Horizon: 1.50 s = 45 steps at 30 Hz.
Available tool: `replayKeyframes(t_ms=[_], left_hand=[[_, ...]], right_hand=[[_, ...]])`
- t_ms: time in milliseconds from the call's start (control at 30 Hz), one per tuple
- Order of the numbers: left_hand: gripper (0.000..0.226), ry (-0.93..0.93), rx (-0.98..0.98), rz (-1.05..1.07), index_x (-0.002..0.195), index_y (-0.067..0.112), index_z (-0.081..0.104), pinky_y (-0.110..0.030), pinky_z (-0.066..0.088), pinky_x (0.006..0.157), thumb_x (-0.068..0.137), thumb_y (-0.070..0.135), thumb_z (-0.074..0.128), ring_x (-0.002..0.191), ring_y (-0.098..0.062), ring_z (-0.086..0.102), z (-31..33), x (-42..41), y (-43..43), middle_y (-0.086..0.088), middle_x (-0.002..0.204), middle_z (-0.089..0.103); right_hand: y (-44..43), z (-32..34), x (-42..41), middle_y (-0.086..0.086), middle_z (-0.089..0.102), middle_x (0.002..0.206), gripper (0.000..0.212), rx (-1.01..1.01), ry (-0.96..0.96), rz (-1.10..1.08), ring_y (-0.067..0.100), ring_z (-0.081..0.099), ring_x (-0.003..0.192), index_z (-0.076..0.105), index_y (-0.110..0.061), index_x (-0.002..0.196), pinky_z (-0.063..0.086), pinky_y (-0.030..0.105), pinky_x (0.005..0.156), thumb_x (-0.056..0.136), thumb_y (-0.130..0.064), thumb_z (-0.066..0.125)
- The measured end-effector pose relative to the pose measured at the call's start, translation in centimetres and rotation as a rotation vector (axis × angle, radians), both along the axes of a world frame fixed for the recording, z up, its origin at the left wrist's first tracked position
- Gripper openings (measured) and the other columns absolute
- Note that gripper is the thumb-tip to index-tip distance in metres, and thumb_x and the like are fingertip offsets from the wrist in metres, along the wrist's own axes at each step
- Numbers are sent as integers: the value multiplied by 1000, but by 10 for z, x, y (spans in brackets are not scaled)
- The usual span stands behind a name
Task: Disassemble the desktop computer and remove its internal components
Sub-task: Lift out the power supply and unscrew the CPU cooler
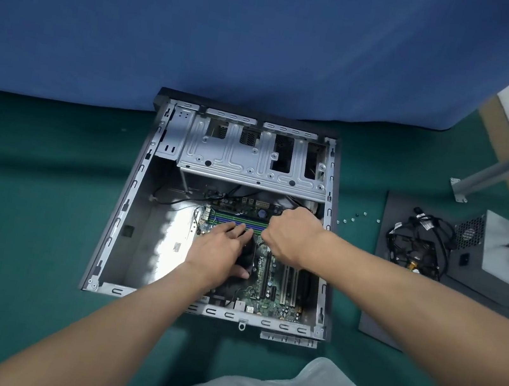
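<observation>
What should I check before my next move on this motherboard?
1. Power supply out of the case: ok, it lies on the side panel to the right.
2. Cables off the motherboard: not ok, a black cable runs to its far edge.
3. Left hand braced: ok, it rests on the black cooler.
4. Right hand grip: cannot tell; its fingers curl at the right end of the memory slots.
5. Slot latches released: cannot tell, the hands hide them.
6. Screws clear of the case: ok, they lie on the mat beside it.
</observation>
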<state>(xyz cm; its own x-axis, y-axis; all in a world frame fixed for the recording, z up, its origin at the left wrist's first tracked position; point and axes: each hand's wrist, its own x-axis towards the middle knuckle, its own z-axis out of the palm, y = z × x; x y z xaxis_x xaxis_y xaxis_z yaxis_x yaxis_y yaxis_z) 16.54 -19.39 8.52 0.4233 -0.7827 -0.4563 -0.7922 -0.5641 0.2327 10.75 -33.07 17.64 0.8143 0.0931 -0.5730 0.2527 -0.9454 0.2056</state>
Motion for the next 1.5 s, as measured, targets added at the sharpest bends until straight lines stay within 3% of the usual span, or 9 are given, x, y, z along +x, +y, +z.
replayKeyframes(t_ms=[133, 267, 533, 667, 833, 1000, 1167, 1300, 1500], left_hand=[[94, 5, -10, 3, 155, 22, 11, -35, 23, 117, 83, 58, 60, 148, -18, 9, -1, 1, 2, 5, 161, 14], [94, 19, -25, 13, 155, 23, 10, -35, 23, 117, 84, 56, 62, 149, -18, 8, 0, 0, 2, 5, 162, 14], [94, 29, -23, 24, 155, 24, 9, -37, 26, 117, 84, 56, 61, 149, -17, 6, -2, 0, 3, 6, 162, 13], [94, 27, -17, 17, 155, 23, 11, -38, 25, 117, 83, 56, 62, 149, -18, 7, -3, 1, 2, 4, 162, 14], [94, 28, -14, 13, 155, 22, 10, -39, 25, 118, 84, 56, 61, 149, -18, 7, -3, 1, 2, 3, 162, 14], [93, 26, -18, 10, 155, 23, 11, -38, 23, 118, 84, 56, 61, 149, -18, 6, -3, 1, 2, 3, 162, 13], [94, 21, -25, -1, 155, 23, 9, -37, 19, 120, 84, 56, 60, 149, -19, 6, -2, 0, 3, 2, 162, 13], [94, 44, -33, 13, 155, 22, 10, -37, 19, 120, 84, 55, 61, 149, -18, 6, -2, 1, 4, 2, 162, 12], [93, 40, -42, 13, 155, 21, 10, -34, 13, 120, 85, 55, 60, 149, -18, 5, -1, 0, 3, 1, 162, 12]], right_hand=[[-7, 1, 1, 9, 62, 94, 21, 99, -14, -102, 29, 61, 90, 59, -12, 90, 34, 31, 66, 94, -29, 46], [-7, 0, 11, 4, 52, 59, 39, 461, -6, -695, 19, 50, 58, 47, -12, 54, 33, 23, 50, 89, -31, 48], [-9, 2, 14, 0, 53, 36, 34, 521, 37, -1080, 11, 44, 28, 53, -4, 68, 35, 16, 36, 95, -20, 41], [-8, 8, 18, 1, 64, 74, 31, 488, 96, -949, 13, 52, 57, 59, 1, 117, 44, 20, 48, 95, -11, 41], [-7, 8, 9, 4, 47, 66, 29, 331, 36, -518, 26, 53, 73, 45, -12, 64, 50, 36, 71, 93, -14, 50], [3, 9, 1, 15, 57, 77, 19, 258, -59, -192, 33, 61, 79, 62, -5, 90, 37, 34, 57, 92, -9, 44], [-6, -1, 10, 9, 48, 76, 45, 378, -23, -693, 28, 51, 76, 46, -11, 59, 38, 28, 64, 94, -39, 50], [-5, 2, 19, 5, 53, 86, 23, 523, 90, -1059, 17, 51, 63, 55, -1, 84, 40, 20, 45, 94, -13, 37], [0, 7, 17, 13, 62, 104, 19, 301, 76, -705, 27, 60, 88, 48, -7, 74, 52, 34, 79, 92, -11, 45]])
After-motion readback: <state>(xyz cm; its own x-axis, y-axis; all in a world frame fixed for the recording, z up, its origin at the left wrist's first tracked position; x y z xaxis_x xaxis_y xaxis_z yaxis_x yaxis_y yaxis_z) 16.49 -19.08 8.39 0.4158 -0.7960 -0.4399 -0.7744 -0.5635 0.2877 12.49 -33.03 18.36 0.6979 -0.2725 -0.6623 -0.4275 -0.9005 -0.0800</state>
